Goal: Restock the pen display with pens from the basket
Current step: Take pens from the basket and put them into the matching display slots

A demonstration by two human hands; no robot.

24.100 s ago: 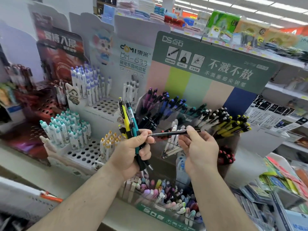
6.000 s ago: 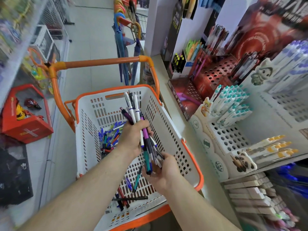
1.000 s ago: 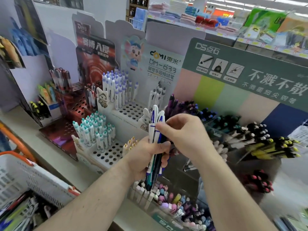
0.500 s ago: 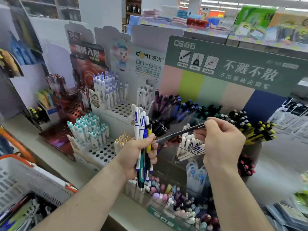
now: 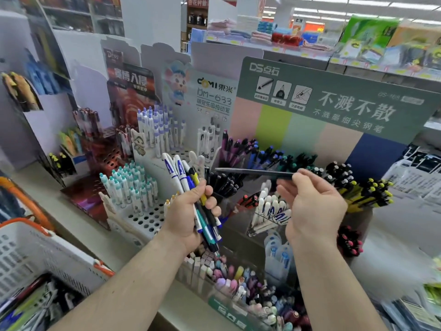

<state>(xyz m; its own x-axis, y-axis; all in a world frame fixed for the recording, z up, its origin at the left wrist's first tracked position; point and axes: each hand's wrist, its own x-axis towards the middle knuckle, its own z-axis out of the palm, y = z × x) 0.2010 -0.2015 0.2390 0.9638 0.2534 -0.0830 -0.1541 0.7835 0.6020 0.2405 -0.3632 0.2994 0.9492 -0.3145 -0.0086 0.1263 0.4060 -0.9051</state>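
My left hand (image 5: 191,212) grips a bundle of pens (image 5: 188,185), white, blue, yellow and teal, held upright in front of the pen display (image 5: 274,163). A single dark pen (image 5: 253,172) lies level above the display's black-pen compartment, pinched at its right end by the fingertips of my right hand (image 5: 312,206). The display's green header (image 5: 334,101) stands behind tilted clear bins of purple, blue, teal, black and yellow-tipped pens. At the bottom left corner is the white basket with an orange rim (image 5: 35,254), loose pens inside it.
Left of the display stand white perforated racks (image 5: 148,216) with teal-capped and purple-capped pens and a red perforated rack (image 5: 105,158). A low front tray (image 5: 238,283) holds pastel erasers and pens. A bin of white pens (image 5: 272,211) sits between my hands.
My right hand has drawn the dark pen out of the bundle and lifted it to the right, now level over the black-pen bin. The left hand's bundle stays in place.
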